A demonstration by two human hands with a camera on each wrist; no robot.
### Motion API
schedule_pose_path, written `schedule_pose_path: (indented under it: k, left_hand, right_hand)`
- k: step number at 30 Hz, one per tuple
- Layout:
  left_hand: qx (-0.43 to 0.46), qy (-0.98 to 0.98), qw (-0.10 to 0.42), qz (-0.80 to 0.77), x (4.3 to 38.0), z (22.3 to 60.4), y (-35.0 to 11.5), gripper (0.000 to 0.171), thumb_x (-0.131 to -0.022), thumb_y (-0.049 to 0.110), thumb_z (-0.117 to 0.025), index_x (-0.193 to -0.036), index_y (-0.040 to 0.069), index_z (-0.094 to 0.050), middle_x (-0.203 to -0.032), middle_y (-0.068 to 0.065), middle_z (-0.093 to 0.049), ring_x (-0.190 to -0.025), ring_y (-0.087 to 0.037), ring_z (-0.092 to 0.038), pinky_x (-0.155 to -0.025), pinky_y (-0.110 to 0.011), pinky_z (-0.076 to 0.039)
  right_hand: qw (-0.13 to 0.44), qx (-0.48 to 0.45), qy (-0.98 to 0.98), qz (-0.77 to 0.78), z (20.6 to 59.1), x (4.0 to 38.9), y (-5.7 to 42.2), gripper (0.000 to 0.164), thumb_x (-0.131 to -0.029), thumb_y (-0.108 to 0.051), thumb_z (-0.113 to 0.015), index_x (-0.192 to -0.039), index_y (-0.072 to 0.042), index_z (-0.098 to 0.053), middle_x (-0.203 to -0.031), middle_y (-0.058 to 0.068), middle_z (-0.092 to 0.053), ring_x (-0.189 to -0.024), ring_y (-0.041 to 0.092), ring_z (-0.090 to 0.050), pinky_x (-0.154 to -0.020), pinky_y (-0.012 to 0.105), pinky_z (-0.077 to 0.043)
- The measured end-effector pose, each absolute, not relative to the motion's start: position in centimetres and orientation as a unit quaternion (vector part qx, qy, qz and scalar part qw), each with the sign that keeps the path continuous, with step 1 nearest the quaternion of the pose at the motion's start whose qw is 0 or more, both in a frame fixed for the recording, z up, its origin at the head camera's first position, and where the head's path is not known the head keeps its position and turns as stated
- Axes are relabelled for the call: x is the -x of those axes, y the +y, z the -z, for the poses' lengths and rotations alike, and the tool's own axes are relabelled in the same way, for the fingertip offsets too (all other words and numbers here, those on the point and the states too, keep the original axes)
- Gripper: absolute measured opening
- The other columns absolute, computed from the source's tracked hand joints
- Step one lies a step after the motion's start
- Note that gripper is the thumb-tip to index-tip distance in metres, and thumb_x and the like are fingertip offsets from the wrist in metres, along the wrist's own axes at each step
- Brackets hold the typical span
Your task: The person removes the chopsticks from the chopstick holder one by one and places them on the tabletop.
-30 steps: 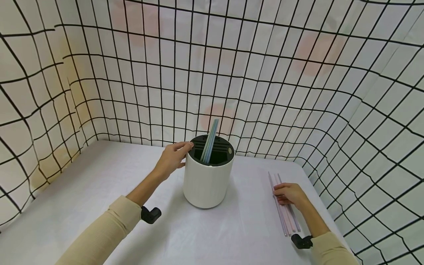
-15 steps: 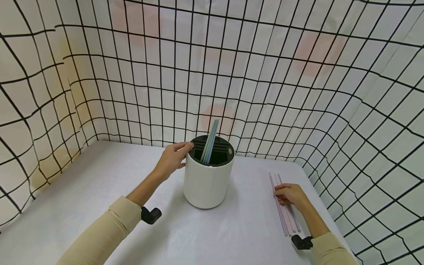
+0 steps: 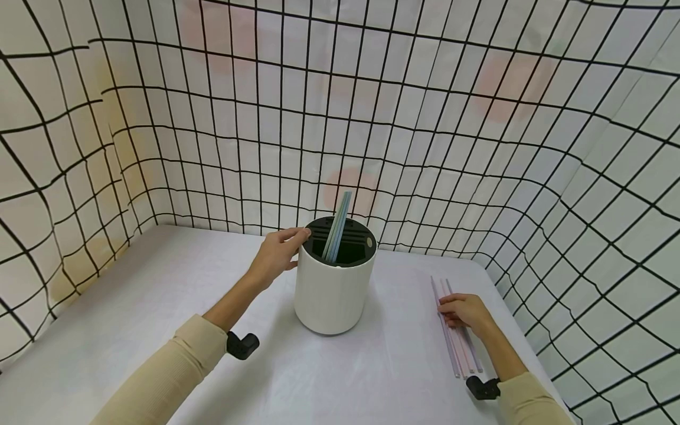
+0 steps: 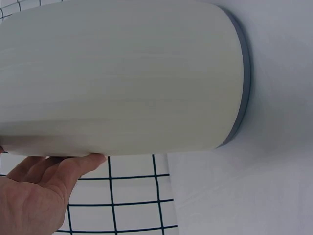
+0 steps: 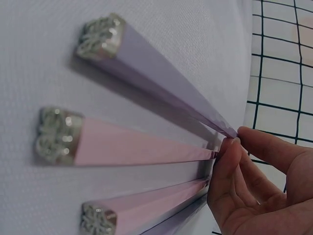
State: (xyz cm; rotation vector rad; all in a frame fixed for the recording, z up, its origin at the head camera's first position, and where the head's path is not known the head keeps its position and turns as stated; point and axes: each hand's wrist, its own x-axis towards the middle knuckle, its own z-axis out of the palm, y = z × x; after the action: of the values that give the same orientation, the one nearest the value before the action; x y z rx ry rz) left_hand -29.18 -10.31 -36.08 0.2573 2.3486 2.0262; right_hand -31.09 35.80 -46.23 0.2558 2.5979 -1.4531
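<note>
The purple stick [image 5: 161, 78] between my right thumb and forefinger lies toward the lower right of the head view, and my right hand [image 3: 463, 311] pinches it partway along. Whether its far end is off the cloth, I can't tell. Just beside it are two pink sticks [image 5: 132, 142] and another purple stick [image 5: 181, 215], all fanned slightly. My other right fingers curl close to these, so a careless lift could drag a neighbour along. The pinch is narrow and the stick long and smooth-looking; I judge it could swivel or slip if I squeeze off its balance point.

At centre stands the white container [image 3: 330, 301], upright on the white cloth [image 3: 340, 389]. My left hand [image 3: 276, 255] grips its edge, fingers at the black top [image 3: 320, 227], thumb lower on the wall. Pulling sideways there could tilt it, and the bluish-green sticks [image 3: 337, 227] leaning in its opening might then slide across. Black grid [image 3: 257, 61] lines surround the cloth along the back and sides.
</note>
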Motion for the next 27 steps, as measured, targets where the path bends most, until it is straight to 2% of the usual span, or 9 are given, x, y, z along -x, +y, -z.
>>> schedule_pose_path:
  k: [15,22,27]
  left_hand:
    - [-0.089,0.754,0.013,-0.651,29.0,35.9,-10.2,0.055,-0.104,0.047,-0.054,-0.147,0.012,-0.054,-0.152,-0.007,-0.052,-0.142,-0.029,-0.048,-0.104,-0.05,-0.052]
    - [-0.084,0.753,0.017,-0.652,29.1,35.9,-10.3,0.056,-0.104,0.047,-0.055,-0.147,0.012,-0.054,-0.152,-0.006,-0.053,-0.142,-0.028,-0.048,-0.105,-0.05,-0.052]
    - [-0.082,0.754,0.016,-0.652,29.1,36.0,-10.3,0.056,-0.103,0.048,-0.055,-0.146,0.012,-0.055,-0.151,-0.006,-0.053,-0.142,-0.028,-0.049,-0.105,-0.05,-0.052]
  right_hand:
    - [0.067,-0.076,0.876,0.472,45.2,30.6,35.6,0.034,-0.095,-0.009,-0.069,-0.119,0.014,-0.064,-0.083,0.008,-0.071,-0.068,0.016,-0.066,-0.061,0.028,-0.061]
    - [0.042,-0.06,0.883,0.463,42.6,30.9,34.1,0.035,-0.096,-0.014,-0.07,-0.122,0.009,-0.066,-0.093,0.007,-0.073,-0.075,0.014,-0.069,-0.068,0.025,-0.062]
    - [0.03,-0.032,0.881,0.47,39.8,31.2,31.9,0.039,-0.096,-0.024,-0.072,-0.124,0.003,-0.067,-0.101,0.01,-0.076,-0.083,0.018,-0.073,-0.076,0.027,-0.064]
